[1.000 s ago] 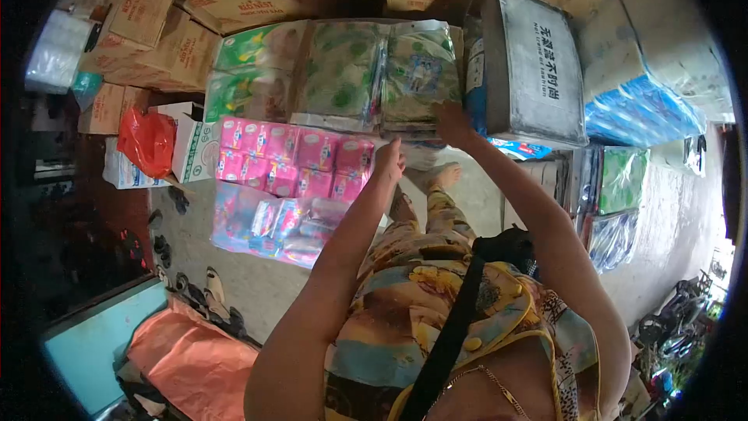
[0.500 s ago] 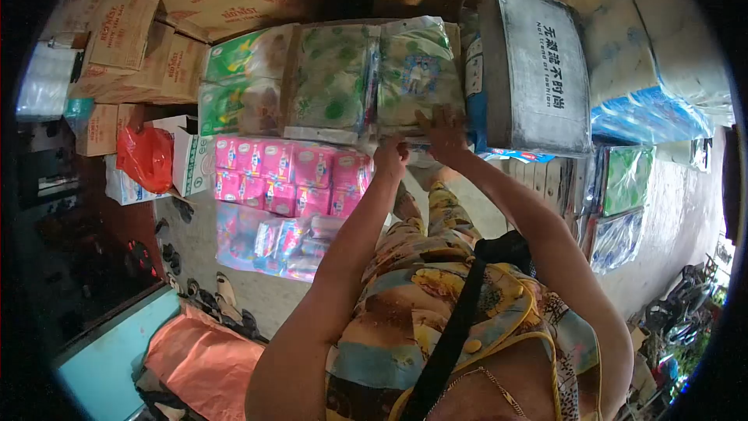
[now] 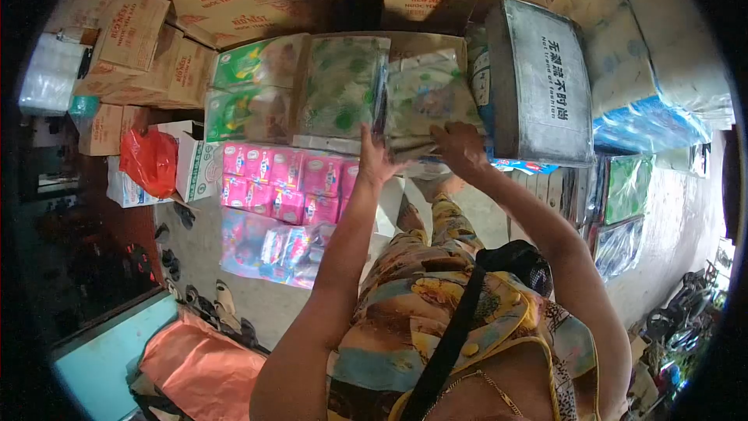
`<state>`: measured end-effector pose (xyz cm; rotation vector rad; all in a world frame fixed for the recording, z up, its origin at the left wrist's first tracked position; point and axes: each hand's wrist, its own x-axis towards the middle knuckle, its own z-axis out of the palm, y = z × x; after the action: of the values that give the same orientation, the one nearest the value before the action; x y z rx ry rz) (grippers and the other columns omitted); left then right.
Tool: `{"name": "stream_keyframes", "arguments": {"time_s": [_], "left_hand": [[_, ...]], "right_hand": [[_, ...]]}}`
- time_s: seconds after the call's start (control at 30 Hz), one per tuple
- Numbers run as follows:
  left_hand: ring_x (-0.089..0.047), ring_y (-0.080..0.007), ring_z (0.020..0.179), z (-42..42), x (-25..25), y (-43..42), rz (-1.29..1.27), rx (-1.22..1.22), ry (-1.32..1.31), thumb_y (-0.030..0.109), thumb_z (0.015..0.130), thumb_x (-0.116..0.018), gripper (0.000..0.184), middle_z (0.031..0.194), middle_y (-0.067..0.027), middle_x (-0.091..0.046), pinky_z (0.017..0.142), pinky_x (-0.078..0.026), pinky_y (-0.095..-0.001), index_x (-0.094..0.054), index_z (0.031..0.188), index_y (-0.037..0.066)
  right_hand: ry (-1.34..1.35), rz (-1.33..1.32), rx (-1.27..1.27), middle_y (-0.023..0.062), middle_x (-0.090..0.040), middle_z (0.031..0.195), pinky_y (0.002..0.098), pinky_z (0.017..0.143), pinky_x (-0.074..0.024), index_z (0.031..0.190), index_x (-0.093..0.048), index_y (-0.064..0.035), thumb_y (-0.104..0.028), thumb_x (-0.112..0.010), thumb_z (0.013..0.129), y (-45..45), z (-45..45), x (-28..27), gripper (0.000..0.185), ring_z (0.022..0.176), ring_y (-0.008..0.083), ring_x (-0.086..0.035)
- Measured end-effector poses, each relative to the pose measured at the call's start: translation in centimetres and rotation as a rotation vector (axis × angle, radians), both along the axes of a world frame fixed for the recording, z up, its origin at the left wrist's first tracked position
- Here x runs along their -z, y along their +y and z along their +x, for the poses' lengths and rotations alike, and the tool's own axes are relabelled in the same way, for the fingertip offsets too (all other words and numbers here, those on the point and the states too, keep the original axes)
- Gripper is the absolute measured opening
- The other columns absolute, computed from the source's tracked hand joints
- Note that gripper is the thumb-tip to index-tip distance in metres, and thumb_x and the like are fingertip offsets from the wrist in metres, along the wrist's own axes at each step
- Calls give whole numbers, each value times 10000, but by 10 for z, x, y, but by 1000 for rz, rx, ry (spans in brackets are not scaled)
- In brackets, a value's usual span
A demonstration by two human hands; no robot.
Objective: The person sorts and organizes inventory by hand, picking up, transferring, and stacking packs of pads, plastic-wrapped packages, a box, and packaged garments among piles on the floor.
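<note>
A clear plastic packet with green dots and a blue printed figure (image 3: pixel 432 97) lies on a stack in front of me. Its near edge is lifted and creased. My right hand (image 3: pixel 463 148) has its fingers curled over that near edge on the right. At the packet's near left corner is my left hand (image 3: pixel 377 157), thumb and fingers apart; whether it touches the plastic I cannot tell. A similar green-dotted packet (image 3: pixel 340 86) lies alongside on the left. Green and brown wrapped packs (image 3: pixel 251 70) sit farther left.
Pink wrapped packs (image 3: pixel 288 175) stand below on the left. A grey box with black lettering (image 3: pixel 549 78) stands close on the right. Brown cartons (image 3: pixel 226 0) are piled behind. A red plastic bag (image 3: pixel 148 162) sits at the left, and shoes (image 3: pixel 224 296) lie on the floor.
The dotted packet has shifted slightly toward me and tilted, its near edge rising. My right hand's fingers have curled over that edge. My left hand has opened from a closed shape.
</note>
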<state>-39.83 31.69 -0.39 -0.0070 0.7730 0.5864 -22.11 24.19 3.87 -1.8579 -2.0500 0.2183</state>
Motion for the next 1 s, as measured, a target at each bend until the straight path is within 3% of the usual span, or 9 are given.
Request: {"name": "stream_keyframes", "arguments": {"time_s": [0.07, 0.2, 0.23, 0.37, 0.5, 0.6, 0.73, 0.83, 1.0], "left_hand": [[-273, -258, 1151, 1, -3, 6, 302, 205, 552, 739, 624, -384, 861, 1291, -91, -283, 895, -232, -432, -274, 1268, 178], [-248, -225, 1202, 6, -28, -12, 539, 266, 348, 499, 779, -446, 672, 1264, -102, -337, 973, -189, -336, -304, 1245, 35], [-449, -216, 1034, -9, 45, -9, 605, 240, 409, 262, 805, -510, 448, 1113, -113, -472, 860, -362, -306, -407, 1149, -6], [-563, -212, 694, 11, -6, -16, 308, 305, 395, 52, 718, -578, 343, 886, -92, -553, 596, -478, -282, -456, 1036, 16], [-552, -197, 742, 4, -29, -17, 424, 266, 511, 44, 711, -588, 351, 896, -81, -549, 659, -458, -275, -451, 1033, 20], [-517, -169, 835, -6, -79, -15, 903, 197, 554, 39, 699, -597, 395, 930, -65, -539, 743, -410, -257, -439, 1060, 12], [-488, -163, 901, -17, -168, -20, 1105, 211, 585, 31, 671, -604, 507, 1028, -74, -497, 794, -387, -275, -399, 1134, 16], [-501, -179, 863, -18, -194, -10, 1213, 98, 426, 52, 607, -615, 592, 963, -59, -521, 726, -415, -292, -385, 1153, 47], [-509, -178, 856, 50, -239, 4, 1433, 159, 334, -78, 584, -589, 603, 1008, -95, -492, 722, -447, -291, -364, 1137, 8]], "right_hand": [[10, 29, -82, 144, -499, 656, 407, 561, -388, 878, -533, -66, -55, -501, 655, -19, -2, -6, 226, 670, 327, -511], [39, -121, -190, 135, -515, 754, 406, 637, -394, 961, -519, -101, -117, -563, 627, -50, -10, -30, 337, 759, 301, -506], [34, -117, -180, 135, -515, 754, 406, 637, -394, 961, -519, -101, -117, -563, 627, -56, -11, -32, 337, 759, 301, -506], [140, -251, -235, 132, -516, 895, 394, 790, -347, 991, -509, -71, -90, -544, 668, -68, -3, -50, 325, 869, 297, -486], [448, -391, -261, 146, -468, 1103, 362, 875, -336, 1180, -380, -58, -164, -679, 630, -82, 12, -69, 635, 1021, 273, -445], [855, -439, 14, 147, -402, 1195, 348, 892, -346, 1234, -302, -51, -130, -726, 578, -86, 22, -101, 785, 1111, 246, -376], [679, -19, 358, 148, -260, 1295, 359, 908, -327, 1265, -201, -11, -270, -754, 558, -87, 39, -130, 934, 1168, 243, -309], [1143, 156, 213, 174, -260, 1280, 338, 963, -238, 1289, -110, -21, -356, -743, 552, -87, 57, -154, 1028, 1208, 254, -225], [1330, 190, 127, 79, -491, 1087, 289, 832, -379, 1185, -340, 1, -269, -757, 559, -106, 88, -220, 799, 969, 149, -465]]}}
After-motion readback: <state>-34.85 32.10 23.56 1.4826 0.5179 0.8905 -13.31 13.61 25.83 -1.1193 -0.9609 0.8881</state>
